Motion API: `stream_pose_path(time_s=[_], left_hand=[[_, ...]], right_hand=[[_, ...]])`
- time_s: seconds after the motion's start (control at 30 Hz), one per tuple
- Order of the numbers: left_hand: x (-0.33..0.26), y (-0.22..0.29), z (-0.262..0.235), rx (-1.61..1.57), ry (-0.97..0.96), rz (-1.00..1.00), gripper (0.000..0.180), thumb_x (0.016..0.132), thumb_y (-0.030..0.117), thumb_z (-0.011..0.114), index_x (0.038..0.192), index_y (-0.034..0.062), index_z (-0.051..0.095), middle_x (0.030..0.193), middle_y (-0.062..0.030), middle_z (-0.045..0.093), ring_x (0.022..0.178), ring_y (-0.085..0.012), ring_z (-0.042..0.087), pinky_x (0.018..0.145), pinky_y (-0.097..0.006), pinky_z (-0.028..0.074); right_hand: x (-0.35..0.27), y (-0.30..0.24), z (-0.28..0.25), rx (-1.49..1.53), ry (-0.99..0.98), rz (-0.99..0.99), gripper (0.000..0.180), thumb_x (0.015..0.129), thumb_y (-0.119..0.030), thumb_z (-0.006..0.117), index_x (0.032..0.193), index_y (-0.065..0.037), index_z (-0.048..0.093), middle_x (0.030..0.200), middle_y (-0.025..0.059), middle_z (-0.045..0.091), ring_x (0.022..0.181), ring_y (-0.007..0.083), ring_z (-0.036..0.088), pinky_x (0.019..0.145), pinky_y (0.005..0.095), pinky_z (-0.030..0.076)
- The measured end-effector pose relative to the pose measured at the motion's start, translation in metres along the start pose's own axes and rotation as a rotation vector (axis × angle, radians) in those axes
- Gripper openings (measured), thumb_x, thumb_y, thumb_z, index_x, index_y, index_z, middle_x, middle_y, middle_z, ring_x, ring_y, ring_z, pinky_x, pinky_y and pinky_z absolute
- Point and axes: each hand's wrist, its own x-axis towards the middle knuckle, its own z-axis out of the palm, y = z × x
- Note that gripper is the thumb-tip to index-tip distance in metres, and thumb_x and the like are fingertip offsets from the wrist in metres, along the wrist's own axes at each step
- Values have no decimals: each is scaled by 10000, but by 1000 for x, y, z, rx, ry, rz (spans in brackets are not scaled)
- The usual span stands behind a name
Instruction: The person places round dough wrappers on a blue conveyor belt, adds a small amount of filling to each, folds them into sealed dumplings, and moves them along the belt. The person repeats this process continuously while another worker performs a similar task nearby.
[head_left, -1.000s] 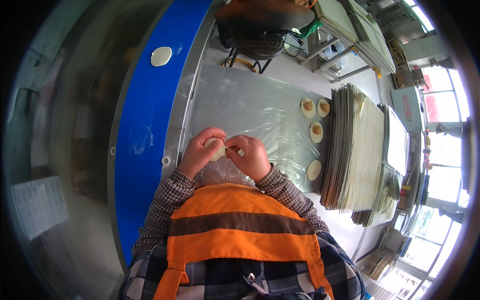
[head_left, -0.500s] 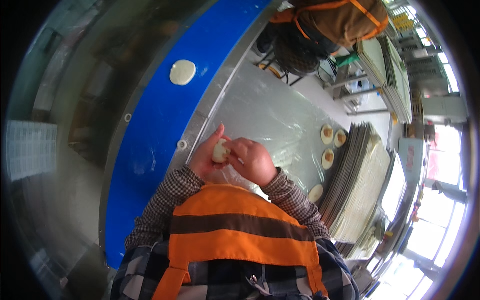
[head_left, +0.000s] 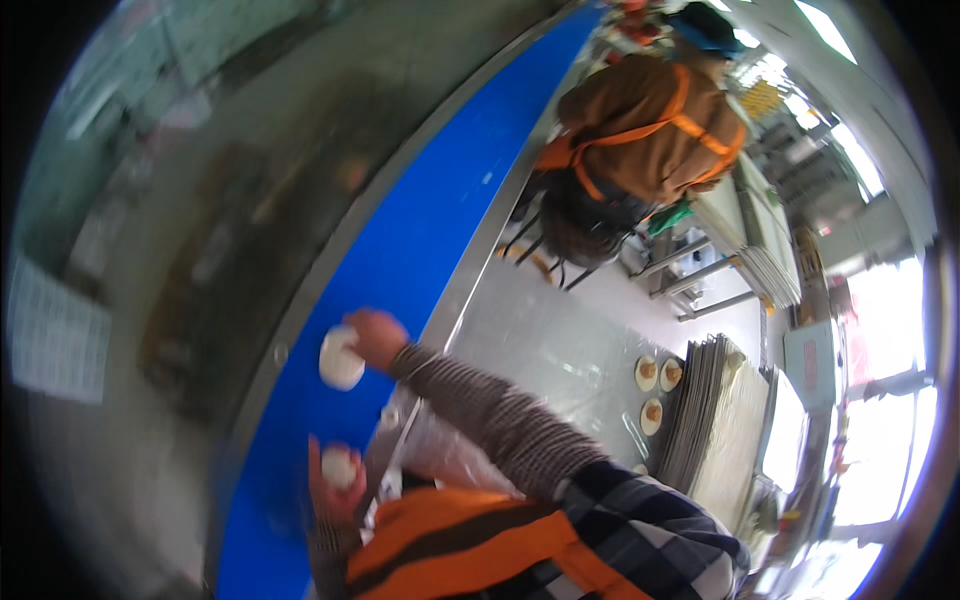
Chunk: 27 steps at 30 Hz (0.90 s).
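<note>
On the blue conveyor belt [head_left: 400, 235], a flat white round of dough [head_left: 339, 364] lies under the fingertips of my right hand [head_left: 380, 338]. Those fingers are closed at the round's upper right edge, slightly blurred. Nearer my body, my left hand [head_left: 332, 492] cradles a smaller white dough bun [head_left: 340, 467] over the belt's near part. Its fingers curl around the bun, with the thumb side raised. The bun's underside is hidden in the palm.
To the right of the belt is a metal worktable [head_left: 540, 330] under plastic film. Several dough rounds with brown filling [head_left: 651, 416] lie there beside a stack of trays [head_left: 715, 430]. Farther up, a person in a brown top and orange straps [head_left: 640, 130] sits on a stool.
My hands have parted from working together on the bun. The right has reached left to the dough round, which now sits nearer on the belt; the left has moved over the belt with the bun.
</note>
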Motion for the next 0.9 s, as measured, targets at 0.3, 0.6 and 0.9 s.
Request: stream_pose_path(time_s=[0.3, 0.6, 0.9], left_hand=[[-61, 8, -86, 829, 85, 607, 811, 811, 227, 700, 1381, -102, 225, 1038, -126, 640, 959, -221, 616, 838, -346, 497], [-97, 15, -64, 673, 138, 585, 460, 864, 346, 567, 1128, 15, 387, 938, -86, 580, 827, -202, 552, 710, -300, 451], [-59, 11, 39, 275, -395, 108, 498, 954, 537, 350, 844, 84, 526, 863, -76, 524, 850, -219, 523, 564, -324, 509]], right_hand=[[12, -49, 112, -109, -315, -65, 229, 729, -190, 660, 894, -30, 656, 852, 181, 642, 789, 356, 614, 653, 471, 486], [-70, -132, 123, 491, -684, -542, 327, 805, -221, 643, 1073, -52, 560, 939, 129, 596, 838, 281, 573, 730, 412, 461], [-193, 45, -31, 869, 226, 254, 364, 791, -170, 619, 1153, -136, 604, 871, 95, 665, 731, 214, 643, 680, 355, 538]])
